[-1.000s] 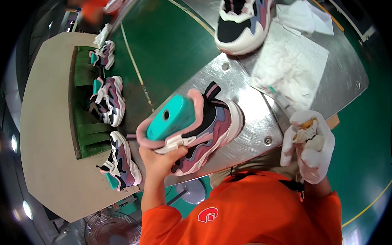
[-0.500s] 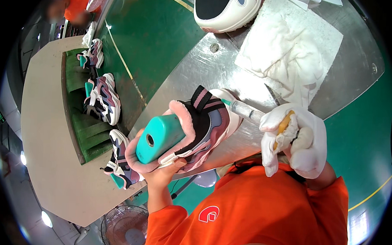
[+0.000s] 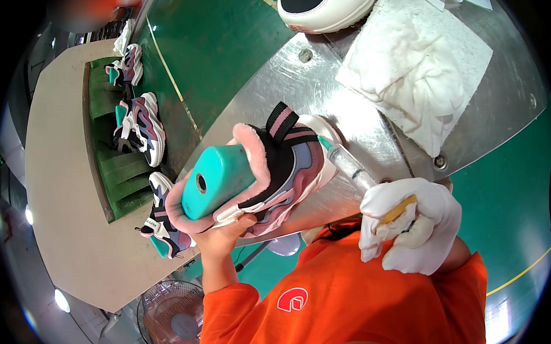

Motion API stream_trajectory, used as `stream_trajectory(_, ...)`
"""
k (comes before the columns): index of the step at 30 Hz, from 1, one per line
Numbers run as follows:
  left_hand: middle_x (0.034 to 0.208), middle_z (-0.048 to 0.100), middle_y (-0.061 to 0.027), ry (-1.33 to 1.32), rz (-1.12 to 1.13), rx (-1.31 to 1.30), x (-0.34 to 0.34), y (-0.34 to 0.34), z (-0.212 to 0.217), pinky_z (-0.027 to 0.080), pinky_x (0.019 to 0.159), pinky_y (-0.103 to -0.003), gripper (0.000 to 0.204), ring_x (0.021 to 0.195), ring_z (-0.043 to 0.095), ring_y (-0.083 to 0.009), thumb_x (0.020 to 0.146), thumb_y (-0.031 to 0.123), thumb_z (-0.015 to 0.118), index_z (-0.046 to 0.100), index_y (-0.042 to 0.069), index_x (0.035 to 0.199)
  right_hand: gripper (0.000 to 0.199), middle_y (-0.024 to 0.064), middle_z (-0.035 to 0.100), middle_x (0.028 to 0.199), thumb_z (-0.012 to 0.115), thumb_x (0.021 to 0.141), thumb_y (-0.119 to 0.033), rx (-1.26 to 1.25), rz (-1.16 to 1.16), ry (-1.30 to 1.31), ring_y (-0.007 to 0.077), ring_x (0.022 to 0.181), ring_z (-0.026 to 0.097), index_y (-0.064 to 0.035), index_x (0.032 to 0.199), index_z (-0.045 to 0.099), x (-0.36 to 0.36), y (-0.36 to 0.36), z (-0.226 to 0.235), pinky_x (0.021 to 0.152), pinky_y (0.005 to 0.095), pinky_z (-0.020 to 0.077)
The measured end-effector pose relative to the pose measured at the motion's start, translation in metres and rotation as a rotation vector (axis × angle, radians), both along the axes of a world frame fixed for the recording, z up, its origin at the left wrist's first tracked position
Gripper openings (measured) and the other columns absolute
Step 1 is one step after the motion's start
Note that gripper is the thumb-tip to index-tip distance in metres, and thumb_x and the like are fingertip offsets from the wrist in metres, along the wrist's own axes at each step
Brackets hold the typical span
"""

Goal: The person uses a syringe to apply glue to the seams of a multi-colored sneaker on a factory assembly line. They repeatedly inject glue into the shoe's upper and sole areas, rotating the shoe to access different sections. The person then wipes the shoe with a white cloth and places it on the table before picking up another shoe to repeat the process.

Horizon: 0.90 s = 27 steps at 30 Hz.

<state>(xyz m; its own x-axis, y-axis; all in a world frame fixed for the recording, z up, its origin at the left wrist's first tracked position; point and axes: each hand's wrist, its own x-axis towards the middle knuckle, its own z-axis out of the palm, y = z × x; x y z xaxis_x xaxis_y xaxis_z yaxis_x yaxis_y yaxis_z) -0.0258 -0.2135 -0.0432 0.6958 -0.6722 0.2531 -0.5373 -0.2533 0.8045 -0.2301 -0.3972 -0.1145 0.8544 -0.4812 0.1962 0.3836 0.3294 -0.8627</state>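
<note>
My bare left hand [image 3: 220, 235] grips a sneaker [image 3: 290, 172] from below, its thumb along the side. The sneaker is black, mauve and grey-blue with pink fleece lining and a striped pull loop. A teal shoe last [image 3: 217, 181] fills its opening. In a white glove, my right hand [image 3: 411, 225] is closed round a clear syringe [image 3: 350, 165]. The syringe's green tip is at the seam between the sneaker's upper and pale sole; whether it touches cannot be made out. Something yellowish shows among the gloved fingers.
A crumpled white cloth [image 3: 421, 74] lies on a white sheet on the metal table [image 3: 291, 63]. A white-and-black shoe [image 3: 326, 10] stands at the far edge. Several similar sneakers [image 3: 144, 130] line a green rack [image 3: 106, 160] at left. A fan [image 3: 176, 320] stands low left.
The sneaker appears slightly further left and higher. My gloved right hand has curled its fingers more tightly and lowered a little, and the syringe slants more steeply.
</note>
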Motion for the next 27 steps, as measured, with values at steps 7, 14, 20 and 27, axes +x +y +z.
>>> stream_trajectory(7, 0.139, 0.029, -0.0458, -0.030, -0.004, 0.008, 0.006, 0.009, 0.000, 0.047, 0.096, -0.038, 0.086, 0.126, 0.047, -0.0377, 0.066, 0.040, 0.088, 0.034, 0.010, 0.126, 0.022, 0.0112, 0.067, 0.097, 0.087, 0.059, -0.010, -0.112, 0.041, -0.219, 0.0187, 0.069, 0.067, -0.0095, 0.072, 0.068, 0.006, 0.009, -0.011, 0.062, 0.0243, 0.0534)
stream_trajectory(14, 0.140, 0.038, -0.0368, 0.009, 0.029, 0.054, 0.001, 0.010, 0.006, 0.042, 0.103, -0.040, 0.087, 0.123, 0.050, -0.0308, 0.066, 0.039, 0.088, 0.034, 0.010, 0.128, 0.024, 0.0118, 0.067, 0.090, 0.086, 0.060, -0.005, -0.111, 0.055, -0.252, 0.0188, 0.072, 0.067, -0.0021, 0.076, 0.068, 0.005, 0.015, -0.007, 0.063, 0.0252, 0.0531)
stream_trajectory(20, 0.127, 0.050, -0.0133, 0.177, 0.109, -0.099, 0.000, 0.015, 0.002, 0.050, 0.097, -0.039, 0.105, 0.115, 0.055, -0.0249, 0.047, 0.011, 0.096, 0.031, 0.006, 0.129, 0.033, 0.0108, 0.063, 0.083, 0.078, 0.062, 0.005, -0.310, -0.009, -0.375, 0.0162, 0.061, 0.058, 0.0009, 0.093, 0.065, 0.011, -0.008, 0.000, 0.057, 0.0237, 0.0470)
stream_trajectory(27, 0.144, 0.030, -0.0359, 0.001, -0.012, -0.195, 0.008, 0.035, -0.010, 0.046, 0.099, -0.037, 0.095, 0.123, 0.050, -0.0303, 0.062, 0.029, 0.092, 0.031, 0.016, 0.133, 0.053, 0.0074, 0.061, 0.093, 0.067, 0.065, 0.011, 0.087, -0.281, 0.280, 0.0100, 0.073, 0.055, -0.0007, 0.115, 0.053, -0.004, -0.032, 0.021, 0.069, 0.0213, 0.0454)
